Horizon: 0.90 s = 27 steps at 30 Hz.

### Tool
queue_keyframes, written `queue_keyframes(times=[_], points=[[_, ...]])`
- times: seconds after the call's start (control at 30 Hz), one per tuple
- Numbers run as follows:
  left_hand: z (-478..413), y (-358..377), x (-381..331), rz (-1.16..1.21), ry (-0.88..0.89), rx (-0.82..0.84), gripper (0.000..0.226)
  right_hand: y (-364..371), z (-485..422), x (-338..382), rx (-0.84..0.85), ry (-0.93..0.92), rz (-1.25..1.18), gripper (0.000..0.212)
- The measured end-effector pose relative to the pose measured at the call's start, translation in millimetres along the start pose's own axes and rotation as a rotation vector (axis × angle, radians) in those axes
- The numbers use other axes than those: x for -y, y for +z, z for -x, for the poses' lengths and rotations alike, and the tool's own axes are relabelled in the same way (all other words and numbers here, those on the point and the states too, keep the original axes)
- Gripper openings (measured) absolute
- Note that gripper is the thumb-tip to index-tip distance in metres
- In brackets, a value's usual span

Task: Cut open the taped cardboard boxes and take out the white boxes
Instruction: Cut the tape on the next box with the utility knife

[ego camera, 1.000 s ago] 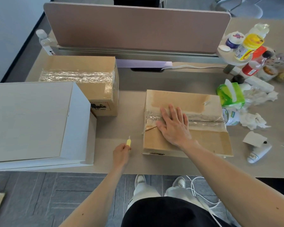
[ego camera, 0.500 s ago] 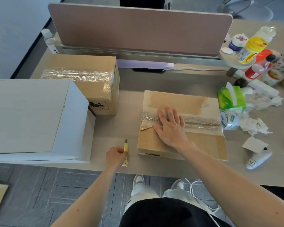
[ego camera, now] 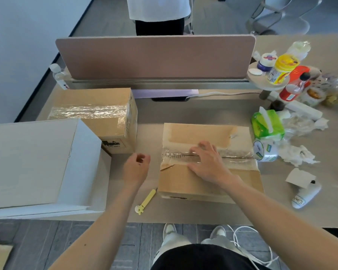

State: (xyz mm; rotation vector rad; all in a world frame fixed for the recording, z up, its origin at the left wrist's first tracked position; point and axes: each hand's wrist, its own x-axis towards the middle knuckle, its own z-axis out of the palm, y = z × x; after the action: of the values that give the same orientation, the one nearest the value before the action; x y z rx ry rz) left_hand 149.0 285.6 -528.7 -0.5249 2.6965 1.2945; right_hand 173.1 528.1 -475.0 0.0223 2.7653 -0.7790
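A flat cardboard box (ego camera: 203, 133) lies in front of me with its clear tape slit along the middle seam. My right hand (ego camera: 207, 162) rests on that seam, fingers bent at the slit. My left hand (ego camera: 136, 166) hovers just left of the box, loosely curled and holding nothing. The small yellow cutter (ego camera: 146, 199) lies on the desk near the front edge, below my left hand. A second, taller cardboard box (ego camera: 98, 114), still taped across the top, stands at the back left. A large white box (ego camera: 33, 162) sits at the far left.
A pink desk divider (ego camera: 154, 57) runs across the back. Bottles (ego camera: 281, 69), a green tissue pack (ego camera: 267, 123), crumpled tissues (ego camera: 297, 154) and a white tube (ego camera: 306, 193) crowd the right side. A person (ego camera: 158, 14) stands behind the divider. The desk's front edge (ego camera: 183, 223) is close to me.
My left hand has put the yellow cutter down on the desk and risen toward the box. My right hand's fingers have curled at the slit seam.
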Motion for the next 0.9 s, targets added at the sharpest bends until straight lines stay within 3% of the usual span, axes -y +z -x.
queue_keyframes(times=[0.1, 0.2, 0.3, 0.4, 0.5, 0.63, 0.73, 0.9], points=[[-26.3, 4.8, -58.6, 0.055, 0.267, 0.039, 0.031, -12.4, 6.5, -12.6, -0.059, 0.038, 0.120, 0.042], [-47.9, 20.3, -96.2, -0.297, 0.541, 0.306, 0.059, -26.2, 13.0, -24.4, 0.007, 0.097, 0.200, 0.057], [-54.7, 34.5, -118.3, -0.649, 0.661, 0.518, 0.088, -35.1, 17.7, -30.6, 0.082, 0.126, 0.275, 0.072], [-63.3, 44.6, -120.9, -0.784, 0.715, 0.579, 0.099, -34.8, 17.2, -35.5, 0.111, 0.148, 0.318, 0.081], [-71.8, 47.2, -114.3, -0.694, 0.768, 0.577, 0.098, -35.4, 5.4, -34.8, 0.145, 0.186, 0.335, 0.086], [-75.1, 46.7, -115.5, -0.619, 0.758, 0.598, 0.097, -46.8, -9.0, -31.8, 0.202, 0.242, 0.235, 0.077], [-77.8, 46.9, -120.7, -0.628, 0.753, 0.601, 0.096, -53.5, -14.6, -32.8, 0.213, 0.230, 0.177, 0.059], [-93.4, 54.5, -137.5, -0.663, 0.732, 0.624, 0.095, -81.5, -10.3, -25.7, 0.054, 0.183, 0.168, 0.052]])
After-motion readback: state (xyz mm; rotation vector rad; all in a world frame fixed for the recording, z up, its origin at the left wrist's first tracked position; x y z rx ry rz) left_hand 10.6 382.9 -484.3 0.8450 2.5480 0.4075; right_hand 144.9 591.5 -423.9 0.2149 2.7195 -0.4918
